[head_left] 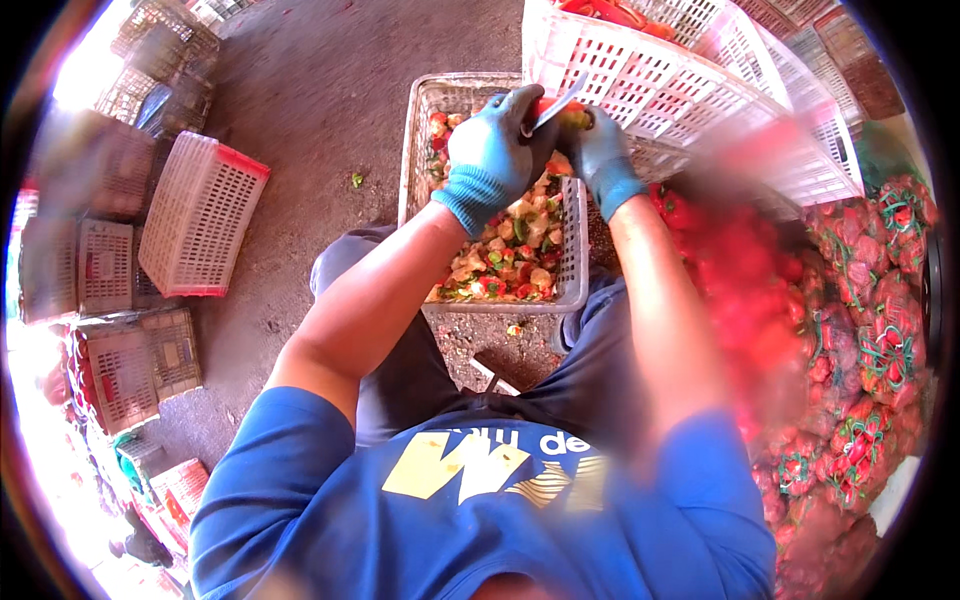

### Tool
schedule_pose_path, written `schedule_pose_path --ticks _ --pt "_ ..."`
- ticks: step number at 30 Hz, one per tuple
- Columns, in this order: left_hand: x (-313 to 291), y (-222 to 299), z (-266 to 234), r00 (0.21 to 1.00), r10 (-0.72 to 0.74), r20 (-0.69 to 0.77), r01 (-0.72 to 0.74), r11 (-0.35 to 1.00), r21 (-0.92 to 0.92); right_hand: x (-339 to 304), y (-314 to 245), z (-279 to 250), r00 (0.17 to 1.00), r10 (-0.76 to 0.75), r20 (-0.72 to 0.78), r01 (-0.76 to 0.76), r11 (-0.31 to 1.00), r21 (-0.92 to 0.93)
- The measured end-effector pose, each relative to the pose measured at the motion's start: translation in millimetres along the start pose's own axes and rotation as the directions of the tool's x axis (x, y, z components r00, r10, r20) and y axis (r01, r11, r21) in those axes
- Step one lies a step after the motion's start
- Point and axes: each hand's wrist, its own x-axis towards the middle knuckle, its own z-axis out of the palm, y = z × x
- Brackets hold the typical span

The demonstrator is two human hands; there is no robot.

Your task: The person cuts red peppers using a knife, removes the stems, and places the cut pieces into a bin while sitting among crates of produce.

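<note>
My left hand, in a light-blue and dark glove, is closed at the far end of a crate. A knife shows its bare blade running from that hand up to the right; its handle is hidden. Against the blade is a red pepper with a yellow-green end. My right hand, gloved alike, has its fingers closed on the pepper's end. Beneath both hands, the low pale crate holds pepper trimmings, cream, red and green. It stands just beyond my knees.
A tall white crate leans close beyond my right hand, with red peppers inside. Red peppers, partly blurred, are heaped at my right beside filled net bags with green ties. Crates stand at the left on the dark floor.
</note>
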Motion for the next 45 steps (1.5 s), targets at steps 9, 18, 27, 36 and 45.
schedule_pose_path --ticks 9,18,27,36,45 --pt "16.2 -9.3 -9.9 0.906 -0.297 0.301 0.42 0.713 -0.561 -15.5 7.4 -42.9 0.947 -0.245 0.207 0.082 0.809 0.583" --pt "23.3 -8.2 -29.9 0.84 -0.266 0.472 0.514 0.668 -0.538 -39.0 -2.3 -71.1 0.883 -0.32 0.342 0.067 0.809 0.584" --pt "28.1 -52.8 -33.1 0.76 -0.388 0.522 0.648 0.39 -0.654 -47.4 -3.2 -78.8 0.942 -0.278 0.187 0.058 0.687 0.725" --pt "17.0 -35.5 -38.6 0.696 -0.308 0.648 0.677 -0.017 -0.735 -57.3 -17.7 -89.5 0.974 -0.146 0.176 0.017 0.814 0.58" --pt "8.5 -49.6 -32.0 0.723 -0.087 0.685 0.649 -0.253 -0.717 -67.2 -24.9 -94.6 0.926 -0.22 0.307 0.095 0.923 0.374"
